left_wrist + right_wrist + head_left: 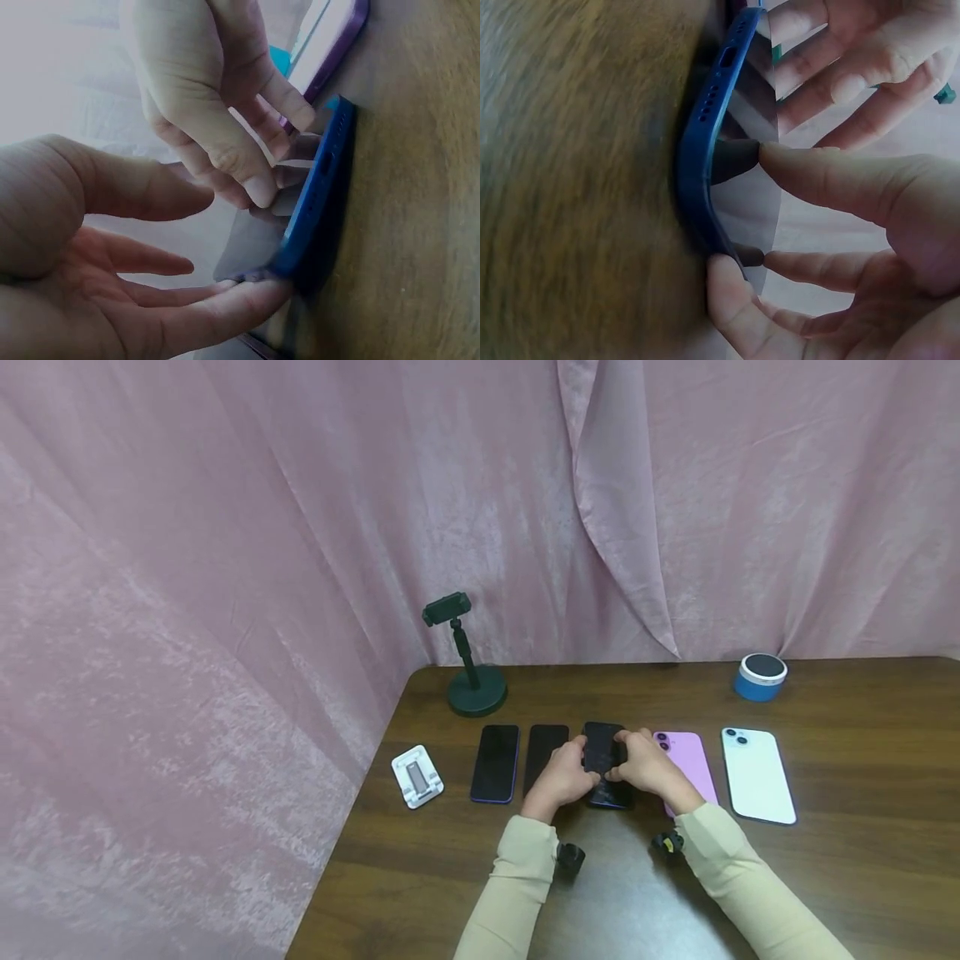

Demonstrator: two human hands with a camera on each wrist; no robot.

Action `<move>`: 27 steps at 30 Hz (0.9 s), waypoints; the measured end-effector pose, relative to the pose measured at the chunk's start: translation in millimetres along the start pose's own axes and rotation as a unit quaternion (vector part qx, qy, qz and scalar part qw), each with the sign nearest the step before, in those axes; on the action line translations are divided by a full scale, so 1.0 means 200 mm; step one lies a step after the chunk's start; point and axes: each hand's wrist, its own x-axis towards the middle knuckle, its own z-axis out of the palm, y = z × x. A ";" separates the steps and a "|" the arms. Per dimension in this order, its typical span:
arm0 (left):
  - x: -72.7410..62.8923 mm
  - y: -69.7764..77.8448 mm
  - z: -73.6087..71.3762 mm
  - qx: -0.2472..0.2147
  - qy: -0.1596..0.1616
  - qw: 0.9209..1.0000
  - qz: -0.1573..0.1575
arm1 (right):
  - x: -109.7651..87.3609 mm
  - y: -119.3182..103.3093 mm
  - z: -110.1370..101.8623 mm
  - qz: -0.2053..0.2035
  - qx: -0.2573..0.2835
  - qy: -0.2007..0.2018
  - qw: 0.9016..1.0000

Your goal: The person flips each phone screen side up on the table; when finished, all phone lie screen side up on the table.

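Observation:
A phone with a dark glossy screen point(602, 745) lies face up on the wooden table between my two hands. Its blue edge point(306, 206) with the charging port shows in both wrist views. My left hand point(562, 777) is at the phone's left side; a fingertip touches the corner while the thumb hovers above the screen. From the other side, my right hand point(650, 766) rests its thumb and a fingertip on the glass, and another finger point(731, 289) lies against the edge. The fingers of both hands are extended or slightly bent.
Left of my hands are two dark-screened phones point(495, 764) point(546, 747) and a white plastic frame point(417, 777). A pink phone point(688, 760) and a white phone point(759, 775) lie to the right. Behind stand a green stand point(477, 692) and a blue round container point(759, 683).

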 end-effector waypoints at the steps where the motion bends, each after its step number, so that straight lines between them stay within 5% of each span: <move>1: 0.00 0.00 0.00 -0.001 0.001 1.000 -0.001 | 0.00 0.00 0.00 -0.004 0.000 0.001 1.000; 27: -0.01 0.03 0.01 -0.017 0.002 0.999 -0.044 | 0.00 0.00 0.02 0.003 -0.024 0.013 1.000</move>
